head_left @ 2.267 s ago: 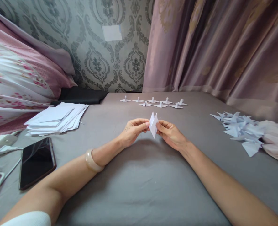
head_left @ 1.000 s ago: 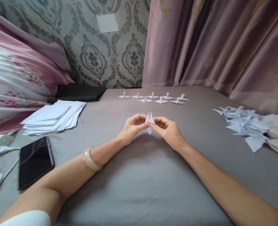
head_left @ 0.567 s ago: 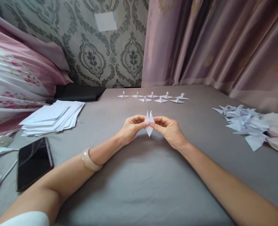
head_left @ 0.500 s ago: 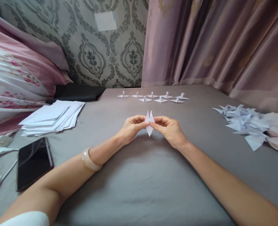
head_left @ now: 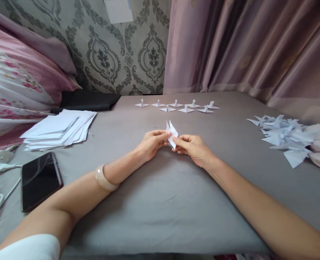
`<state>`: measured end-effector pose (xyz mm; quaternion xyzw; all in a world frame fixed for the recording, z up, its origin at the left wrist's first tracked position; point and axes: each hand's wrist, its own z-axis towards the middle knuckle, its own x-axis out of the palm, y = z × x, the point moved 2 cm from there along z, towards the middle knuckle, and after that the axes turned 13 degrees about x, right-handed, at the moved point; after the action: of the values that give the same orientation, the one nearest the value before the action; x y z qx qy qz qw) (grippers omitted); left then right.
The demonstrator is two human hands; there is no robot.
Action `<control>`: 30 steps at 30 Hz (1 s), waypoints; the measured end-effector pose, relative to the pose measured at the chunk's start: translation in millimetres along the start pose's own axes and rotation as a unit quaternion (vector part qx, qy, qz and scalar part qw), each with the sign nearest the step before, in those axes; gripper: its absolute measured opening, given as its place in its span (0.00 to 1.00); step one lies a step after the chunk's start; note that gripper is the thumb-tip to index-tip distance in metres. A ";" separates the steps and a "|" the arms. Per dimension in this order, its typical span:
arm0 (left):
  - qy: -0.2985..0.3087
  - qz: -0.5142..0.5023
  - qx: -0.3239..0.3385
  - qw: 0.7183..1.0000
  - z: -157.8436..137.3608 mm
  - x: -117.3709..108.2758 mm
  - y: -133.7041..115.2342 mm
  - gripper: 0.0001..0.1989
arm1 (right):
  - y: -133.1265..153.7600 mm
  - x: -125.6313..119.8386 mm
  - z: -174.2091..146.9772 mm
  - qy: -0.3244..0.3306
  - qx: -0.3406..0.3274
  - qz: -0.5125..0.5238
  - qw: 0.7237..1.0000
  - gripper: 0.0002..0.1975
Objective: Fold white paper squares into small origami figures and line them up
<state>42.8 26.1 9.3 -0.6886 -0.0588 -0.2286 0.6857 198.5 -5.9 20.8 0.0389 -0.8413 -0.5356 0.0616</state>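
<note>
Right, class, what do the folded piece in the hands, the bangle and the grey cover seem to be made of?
Folded piece: matte white, likely paper, by its sharp creases, thin edges.
Bangle: pale and glossy, with highlights; perhaps stone or plastic.
Grey cover: matte cloth, judging by soft wrinkles.

Unlike half a second ago, the folded white paper (head_left: 173, 134) leans now, its top tips toward the left hand (head_left: 151, 145) and its lower tip toward the right hand (head_left: 192, 148). The two thumbs (head_left: 164, 136) no longer meet side by side: the left one sits higher. Also the camera looks more down, and the near edge of the grey cloth (head_left: 160, 245) becomes visible
</note>
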 end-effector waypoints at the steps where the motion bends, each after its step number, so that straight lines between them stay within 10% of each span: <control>1: -0.001 -0.002 -0.010 1.000 0.1 -0.4 0.3 0.12 | -0.1 -0.1 0.2 -0.002 0.003 0.001 1.000 0.15; 30: 0.062 -0.080 0.064 0.993 -3.6 9.2 -7.6 0.07 | -2.2 3.3 -4.8 -0.116 -0.190 -0.220 0.950 0.04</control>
<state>47.1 20.9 19.8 -0.6211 -0.0853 -0.3208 0.7100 195.9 -11.5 21.0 0.1482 -0.6960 -0.6866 -0.1490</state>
